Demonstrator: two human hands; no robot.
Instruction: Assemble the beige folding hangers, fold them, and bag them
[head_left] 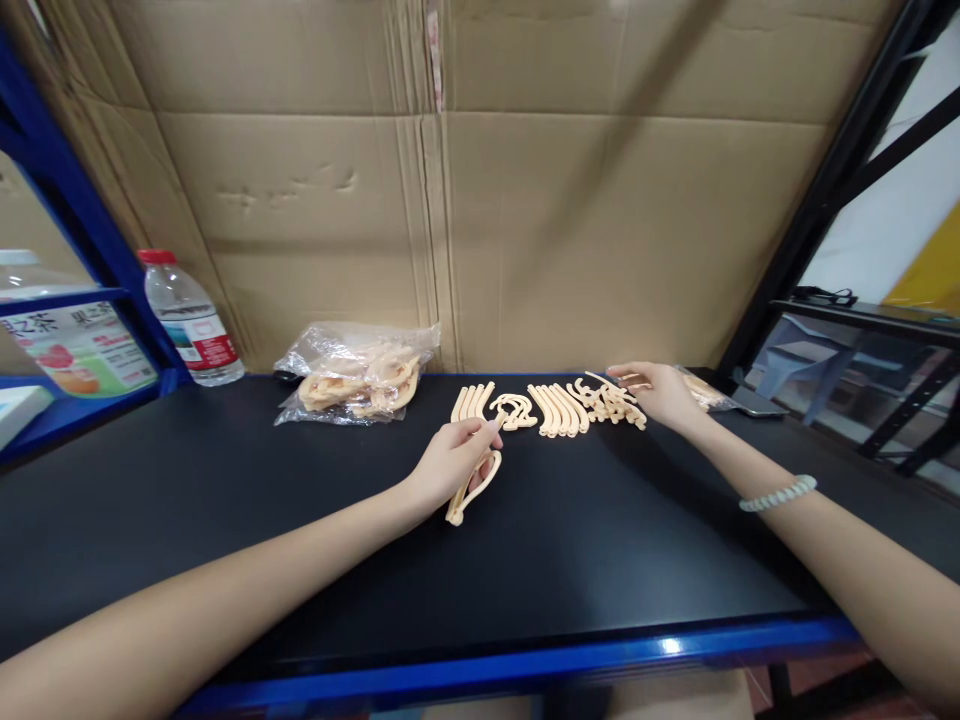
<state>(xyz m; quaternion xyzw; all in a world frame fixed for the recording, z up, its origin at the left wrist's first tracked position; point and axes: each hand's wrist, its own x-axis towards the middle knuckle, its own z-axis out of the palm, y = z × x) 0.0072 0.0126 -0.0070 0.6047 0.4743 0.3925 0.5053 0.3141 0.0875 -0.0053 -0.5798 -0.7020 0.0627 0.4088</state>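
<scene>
My left hand [450, 462] is closed around a beige, curved plastic piece [457, 512] with two arms joined at a rounded lower end. Part of it is hidden by my fingers. Just beyond that hand lie several slim beige strips [472, 401] in a row and a cluster of curved beige pieces [516, 411]. Farther right is another row of curved strips [559, 411]. My right hand [664, 393] is at the right edge of a loose pile of small beige pieces [616, 408]. Its fingertips pinch a thin beige piece [598, 378] there.
A clear plastic bag [360, 375] of beige parts lies at the back left, near a red-capped water bottle [196, 325]. Behind my right hand are another bag [705, 391] and a flat dark object [757, 402]. Cardboard [600, 230] walls off the black table's [600, 560] back.
</scene>
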